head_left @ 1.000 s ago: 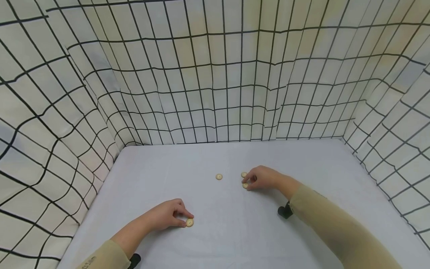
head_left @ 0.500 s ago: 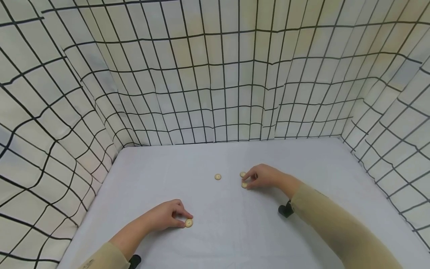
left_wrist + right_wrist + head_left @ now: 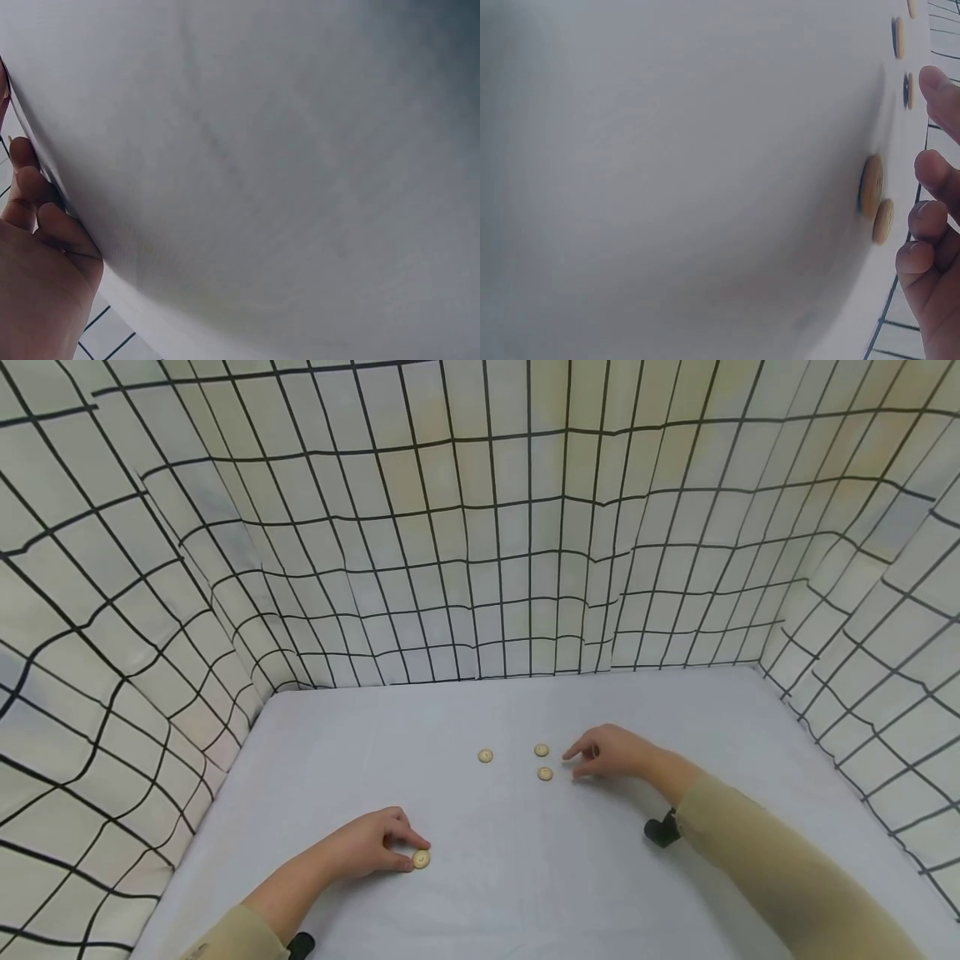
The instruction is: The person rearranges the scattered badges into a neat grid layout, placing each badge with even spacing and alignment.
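We see the left hand (image 3: 371, 846) resting low on the white table (image 3: 480, 877), thumb and forefinger pinching a tan button (image 3: 421, 859) that lies flat there. The right hand (image 3: 609, 753) hovers farther out, fingers loosely extended and holding nothing, just beside two buttons (image 3: 545, 773); a third button (image 3: 485, 756) lies apart to their left.

near button (image 3: 422, 859): tan, flat, pinched by left hand (image 3: 371, 845) | two buttons (image 3: 545, 773): flat, beside right hand (image 3: 611, 753)
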`<action>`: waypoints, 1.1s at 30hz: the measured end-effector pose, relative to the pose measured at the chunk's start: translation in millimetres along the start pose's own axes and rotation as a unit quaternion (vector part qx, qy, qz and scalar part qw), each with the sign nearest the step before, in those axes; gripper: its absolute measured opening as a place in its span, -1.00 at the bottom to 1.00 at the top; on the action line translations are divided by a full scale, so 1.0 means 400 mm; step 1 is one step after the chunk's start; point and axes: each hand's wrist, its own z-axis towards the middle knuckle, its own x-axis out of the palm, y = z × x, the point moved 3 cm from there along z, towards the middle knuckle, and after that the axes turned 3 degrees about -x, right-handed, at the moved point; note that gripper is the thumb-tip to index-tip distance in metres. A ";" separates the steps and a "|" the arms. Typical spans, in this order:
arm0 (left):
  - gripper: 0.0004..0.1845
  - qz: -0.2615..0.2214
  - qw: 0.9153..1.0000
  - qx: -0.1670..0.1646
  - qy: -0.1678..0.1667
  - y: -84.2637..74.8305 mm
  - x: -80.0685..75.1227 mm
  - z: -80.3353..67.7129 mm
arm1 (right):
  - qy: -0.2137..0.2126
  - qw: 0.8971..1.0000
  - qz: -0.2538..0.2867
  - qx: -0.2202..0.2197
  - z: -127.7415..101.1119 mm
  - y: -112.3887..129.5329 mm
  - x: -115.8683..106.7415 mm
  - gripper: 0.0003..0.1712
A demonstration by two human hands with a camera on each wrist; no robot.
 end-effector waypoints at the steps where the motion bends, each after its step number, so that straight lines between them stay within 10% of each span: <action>1: -0.73 0.000 1.000 0.001 0.000 0.001 0.001 0.001 | -0.002 1.000 0.001 0.002 -0.006 -0.007 -0.003 -0.69; 33: -0.73 -0.005 1.000 0.001 -0.012 -0.003 0.009 -0.005 | -0.015 1.000 -0.009 0.025 -0.068 -0.089 -0.011 -0.72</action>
